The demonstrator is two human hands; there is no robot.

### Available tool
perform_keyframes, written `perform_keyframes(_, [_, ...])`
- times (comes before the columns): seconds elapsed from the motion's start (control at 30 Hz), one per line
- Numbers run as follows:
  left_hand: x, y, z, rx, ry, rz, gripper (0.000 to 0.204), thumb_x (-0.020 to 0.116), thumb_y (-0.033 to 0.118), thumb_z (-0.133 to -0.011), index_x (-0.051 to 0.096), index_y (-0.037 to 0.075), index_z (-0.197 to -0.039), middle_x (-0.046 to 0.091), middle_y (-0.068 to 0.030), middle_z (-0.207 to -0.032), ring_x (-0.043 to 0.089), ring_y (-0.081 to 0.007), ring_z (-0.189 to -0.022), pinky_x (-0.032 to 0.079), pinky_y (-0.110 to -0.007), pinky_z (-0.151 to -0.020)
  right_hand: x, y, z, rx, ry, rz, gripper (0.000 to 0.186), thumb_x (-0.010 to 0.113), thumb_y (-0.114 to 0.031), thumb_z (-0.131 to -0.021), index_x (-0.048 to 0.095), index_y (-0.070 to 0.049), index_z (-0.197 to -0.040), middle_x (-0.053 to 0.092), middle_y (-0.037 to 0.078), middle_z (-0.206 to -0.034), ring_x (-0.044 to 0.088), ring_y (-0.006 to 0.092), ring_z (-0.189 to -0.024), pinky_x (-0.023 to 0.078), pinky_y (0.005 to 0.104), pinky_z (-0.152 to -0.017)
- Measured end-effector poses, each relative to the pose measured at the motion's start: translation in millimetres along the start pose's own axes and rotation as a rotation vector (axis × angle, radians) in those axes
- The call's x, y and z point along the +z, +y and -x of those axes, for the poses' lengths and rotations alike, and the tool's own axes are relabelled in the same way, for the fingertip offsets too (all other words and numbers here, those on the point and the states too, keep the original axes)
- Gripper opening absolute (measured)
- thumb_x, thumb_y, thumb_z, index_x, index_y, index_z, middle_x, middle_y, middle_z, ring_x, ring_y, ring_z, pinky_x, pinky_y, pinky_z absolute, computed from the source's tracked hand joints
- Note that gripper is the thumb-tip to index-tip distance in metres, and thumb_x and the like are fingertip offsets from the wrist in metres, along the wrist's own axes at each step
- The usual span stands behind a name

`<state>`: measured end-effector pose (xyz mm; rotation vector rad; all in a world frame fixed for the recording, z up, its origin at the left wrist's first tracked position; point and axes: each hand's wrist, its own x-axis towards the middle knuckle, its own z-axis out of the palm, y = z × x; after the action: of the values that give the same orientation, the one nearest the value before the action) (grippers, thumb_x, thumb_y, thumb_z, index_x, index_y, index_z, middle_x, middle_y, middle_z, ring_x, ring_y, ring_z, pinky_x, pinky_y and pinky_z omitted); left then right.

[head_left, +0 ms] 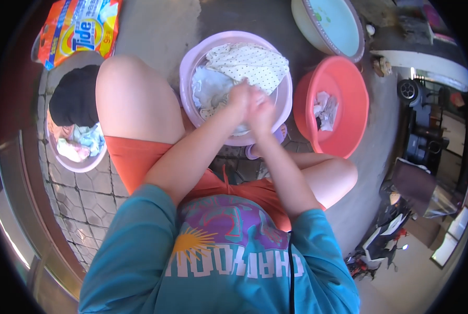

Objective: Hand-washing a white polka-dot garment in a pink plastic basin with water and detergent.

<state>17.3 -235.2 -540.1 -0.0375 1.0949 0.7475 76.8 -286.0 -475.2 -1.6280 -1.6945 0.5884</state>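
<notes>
A lilac basin stands in front of me between my knees. Over its far side drapes a white garment with dark dots, and a pale blue-white cloth lies at its left inside. My left hand and my right hand meet above the basin's near middle. Both are closed, pressed together on a bunched part of the dotted garment. Motion smears the fingers, and the gripped fabric is mostly hidden.
Right of the lilac basin sits a red basin with a small pale cloth inside. Behind it is a larger basin of water. At left are a basin of clothes, a dark cloth and an orange detergent bag.
</notes>
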Motion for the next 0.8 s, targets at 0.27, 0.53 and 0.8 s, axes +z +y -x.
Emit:
perform_keyframes(0.27, [-12, 3, -2, -0.041, -0.119, 0.25, 0.048, 0.041, 0.033, -0.097, 0.06, -0.011, -0.101, 0.061, -0.0261, -0.104, 0.059, -0.032, -0.104, 0.043, -0.04, -0.086, 11, -2, 1, 0.173, 0.037, 0.04, 0.038, 0.048, -0.03, -0.095, 0.055, -0.001, -0.071, 0.058, 0.018, -0.062, 0.057, 0.0328, -0.056, 0.045, 0.0398, -0.056])
perform_keyframes(0.53, [-17, -1, -4, 0.036, 0.021, -0.245, 0.047, 0.046, 0.039, -0.095, 0.059, -0.007, -0.096, 0.062, -0.0217, -0.103, 0.061, -0.0246, -0.089, 0.048, -0.04, -0.074, 21, -31, 33, 0.1, 0.032, -0.017, 0.03, 0.054, -0.025, -0.092, 0.06, -0.006, -0.069, 0.06, 0.019, -0.069, 0.058, 0.0318, -0.062, 0.046, 0.0378, -0.061])
perform_keyframes(0.8, [22, -17, 40, -0.043, -0.356, 0.176, 0.042, 0.056, 0.035, -0.092, 0.057, 0.0, -0.115, 0.065, -0.01, -0.103, 0.064, -0.023, -0.088, 0.052, -0.037, -0.078, -41, 75, -42, 0.475, 0.316, 0.009, 0.038, 0.05, -0.029, -0.095, 0.062, 0.001, -0.074, 0.064, 0.017, -0.072, 0.061, 0.026, -0.067, 0.047, 0.0373, -0.065])
